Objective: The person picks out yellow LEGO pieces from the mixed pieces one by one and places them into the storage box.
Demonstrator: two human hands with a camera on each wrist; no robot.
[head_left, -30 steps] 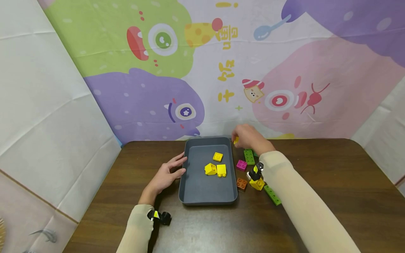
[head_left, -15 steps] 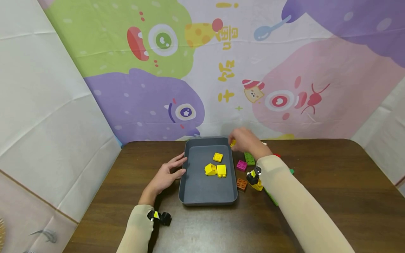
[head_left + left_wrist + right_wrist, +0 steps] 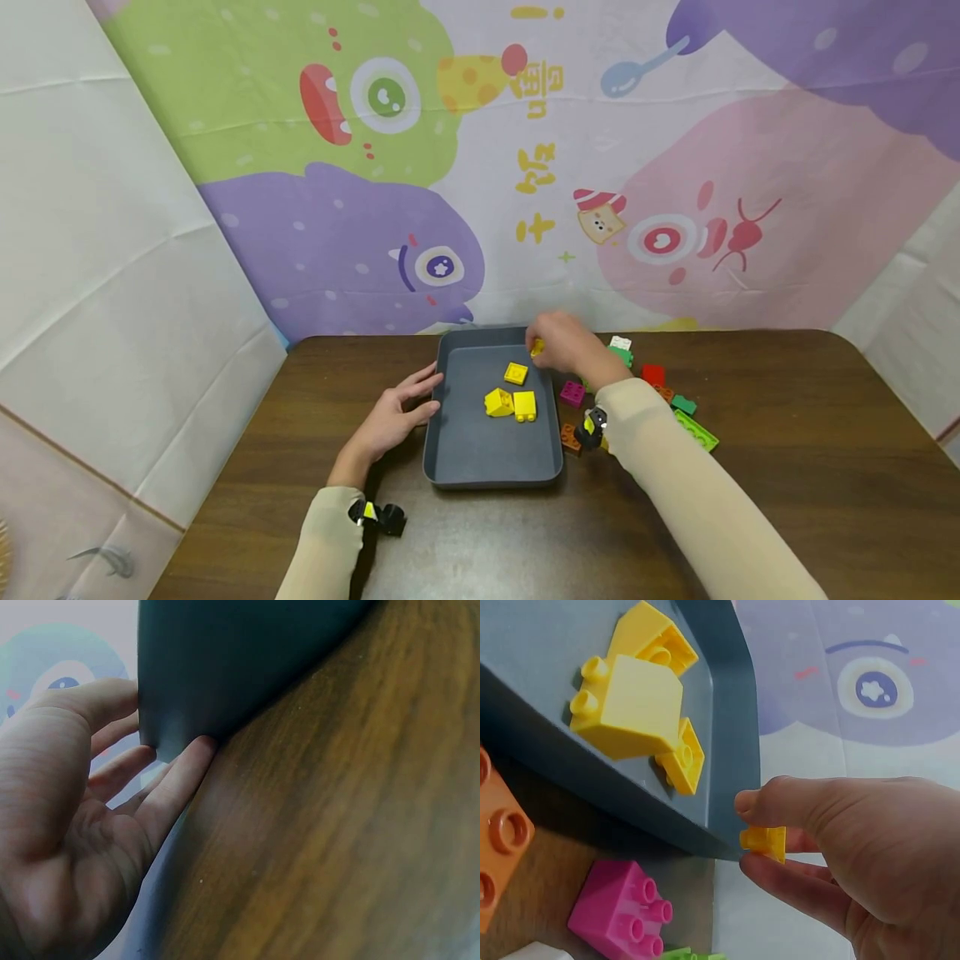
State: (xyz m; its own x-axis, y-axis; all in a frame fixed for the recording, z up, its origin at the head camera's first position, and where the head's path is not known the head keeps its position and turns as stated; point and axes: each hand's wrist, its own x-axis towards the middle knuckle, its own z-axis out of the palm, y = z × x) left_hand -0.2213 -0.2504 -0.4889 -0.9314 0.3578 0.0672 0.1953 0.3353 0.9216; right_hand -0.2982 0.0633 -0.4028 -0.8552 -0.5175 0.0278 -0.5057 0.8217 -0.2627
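Observation:
A grey rectangular tray (image 3: pixel 465 462) lies on the table, with three yellow toy bricks inside: a flat one (image 3: pixel 516 373), a sloped one (image 3: pixel 498 402) and a blocky one (image 3: pixel 525 406). Over the tray's far right corner, my right hand (image 3: pixel 567 343) pinches a small yellow brick (image 3: pixel 765 841) between thumb and fingers. On the opposite side, my left hand (image 3: pixel 393 421) rests against the tray's left wall, fingers fairly straight. In the left wrist view its fingertips touch the tray's wall (image 3: pixel 225 667) down near the tabletop.
Right of the tray are loose bricks: magenta (image 3: pixel 572 393), orange-brown (image 3: pixel 570 438), red (image 3: pixel 653 376), white (image 3: pixel 620 342) and long light green (image 3: pixel 696 431). My right forearm covers part of this pile. A cartoon-printed cloth (image 3: pixel 555 275) hangs behind the table's far edge.
My right hand has carried the small yellow brick leftward, from outside the tray's right edge to over its corner. More loose bricks show behind the forearm. The left hand stays put.

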